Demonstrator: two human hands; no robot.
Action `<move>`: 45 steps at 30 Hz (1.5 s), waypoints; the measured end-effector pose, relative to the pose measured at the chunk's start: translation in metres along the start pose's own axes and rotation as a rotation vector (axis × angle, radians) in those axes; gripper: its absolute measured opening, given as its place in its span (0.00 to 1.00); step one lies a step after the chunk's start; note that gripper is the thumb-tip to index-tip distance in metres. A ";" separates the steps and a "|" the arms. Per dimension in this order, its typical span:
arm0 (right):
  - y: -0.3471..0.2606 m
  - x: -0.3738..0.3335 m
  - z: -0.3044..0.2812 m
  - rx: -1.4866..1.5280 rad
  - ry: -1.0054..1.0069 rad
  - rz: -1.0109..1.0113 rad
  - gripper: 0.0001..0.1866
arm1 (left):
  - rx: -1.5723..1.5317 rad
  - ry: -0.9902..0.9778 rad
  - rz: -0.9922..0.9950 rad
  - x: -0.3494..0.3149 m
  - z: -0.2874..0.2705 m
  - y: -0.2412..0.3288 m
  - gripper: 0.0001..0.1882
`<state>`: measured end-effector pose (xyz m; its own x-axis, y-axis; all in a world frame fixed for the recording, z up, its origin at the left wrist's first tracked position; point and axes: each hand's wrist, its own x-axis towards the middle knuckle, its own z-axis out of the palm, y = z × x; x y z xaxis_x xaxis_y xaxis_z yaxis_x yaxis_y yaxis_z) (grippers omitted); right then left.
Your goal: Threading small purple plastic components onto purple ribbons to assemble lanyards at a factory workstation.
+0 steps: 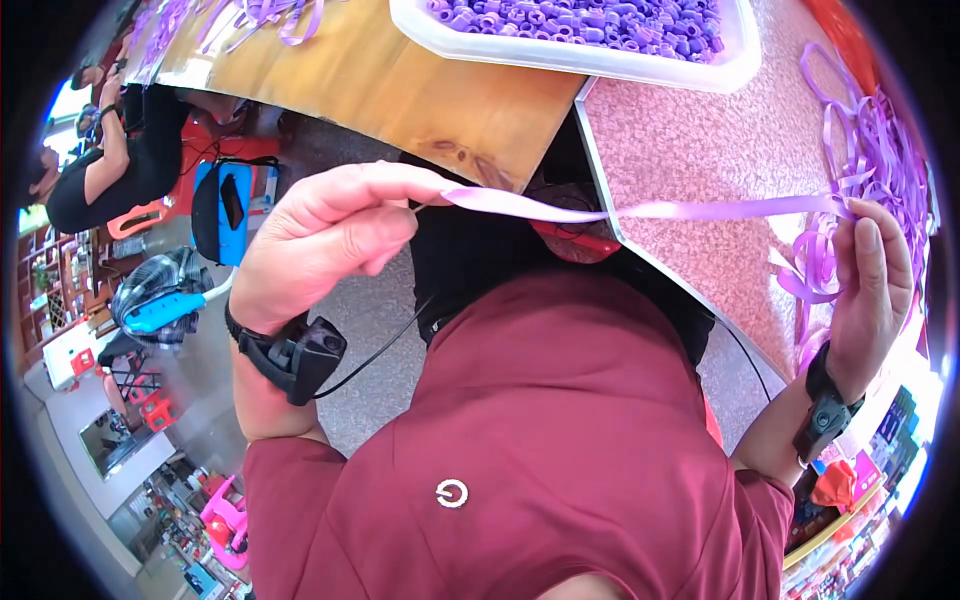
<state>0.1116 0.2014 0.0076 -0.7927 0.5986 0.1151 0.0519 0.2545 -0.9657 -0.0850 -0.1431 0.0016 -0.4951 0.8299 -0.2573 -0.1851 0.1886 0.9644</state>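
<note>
A light purple ribbon (700,210) stretches across in front of me, with a twist near its middle. My left hand (325,230) pinches one end between thumb and fingers; a small thin tip sticks out just by the thumb. At the right, my right hand (872,270) is closed on the other end, close to a heap of purple ribbons (885,150) on the pink speckled table. Beyond the ribbon, a white tray (600,62) holds many small purple plastic pieces (600,22).
A wooden tabletop (400,90) meets the pink table (690,150) at a corner near my waist. More purple ribbons (270,15) lie at the far left. Another person (120,160) in dark clothes sits left, near a blue chair (235,210). Both my wrists wear black devices with cables.
</note>
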 end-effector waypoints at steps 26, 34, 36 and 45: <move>-0.014 -0.017 0.101 -0.058 -0.468 -0.412 0.05 | -0.053 -0.204 -0.077 0.039 0.073 0.017 0.05; -0.011 -0.019 0.102 0.036 -0.459 -0.145 0.14 | 0.189 -0.175 0.170 0.039 0.079 0.021 0.07; -0.010 -0.019 0.097 0.168 -0.481 -0.075 0.21 | -0.007 0.121 0.042 0.040 0.088 0.027 0.07; -0.015 -0.017 0.080 0.184 -0.559 -0.013 0.23 | -0.192 -0.058 -0.124 0.051 0.094 0.021 0.05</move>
<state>0.0758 0.1271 0.0015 -0.9951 0.0921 0.0357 -0.0271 0.0931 -0.9953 -0.0336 -0.0477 0.0142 -0.4099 0.8366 -0.3634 -0.4023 0.1917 0.8952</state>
